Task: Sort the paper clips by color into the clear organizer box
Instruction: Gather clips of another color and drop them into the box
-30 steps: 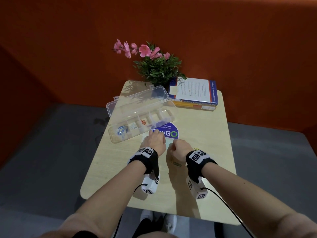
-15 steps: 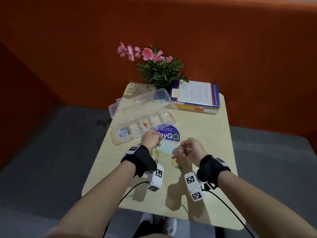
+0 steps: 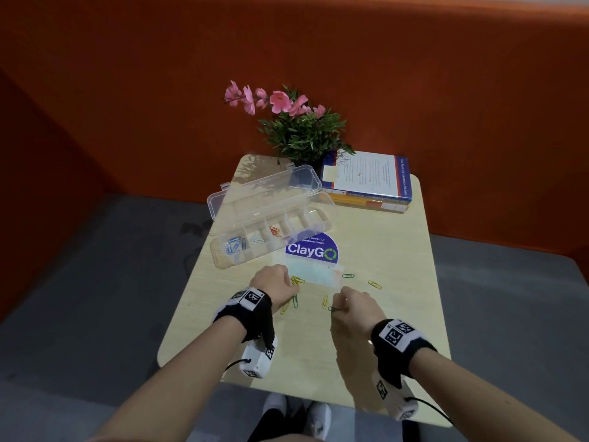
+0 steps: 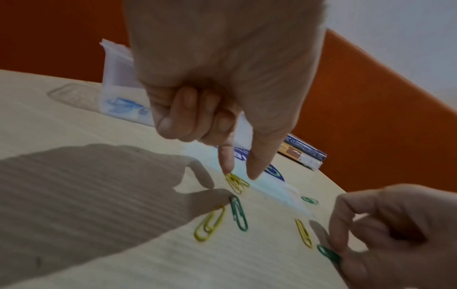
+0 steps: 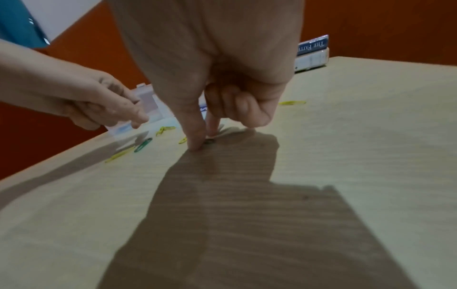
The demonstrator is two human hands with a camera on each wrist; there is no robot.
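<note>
The clear organizer box (image 3: 223,261) lies open at the table's left, with blue clips (image 3: 234,245), pale clips (image 3: 256,239) and red clips (image 3: 274,231) in separate compartments. Loose yellow and green clips are scattered on the table nearer me. My left hand (image 3: 288,283) reaches down with index finger and thumb extended; the index tip touches a bunch of yellow clips (image 4: 236,182), which lies flat beside a small clear bag (image 3: 314,274). My right hand (image 3: 339,306) pinches a green clip (image 4: 329,254) between thumb and index finger at the table surface.
A ClayGo sticker (image 3: 310,248) is stuck just behind the bag. A potted plant with pink flowers (image 3: 302,132) and stacked books (image 3: 369,180) stand at the far edge. More clips (image 3: 374,284) lie to the right. An orange wall rises behind the small table (image 3: 398,266).
Both hands have parted and drawn back toward me from the sticker, uncovering the loose clips. The right hand has come down onto a green clip, the left onto the yellow ones.
</note>
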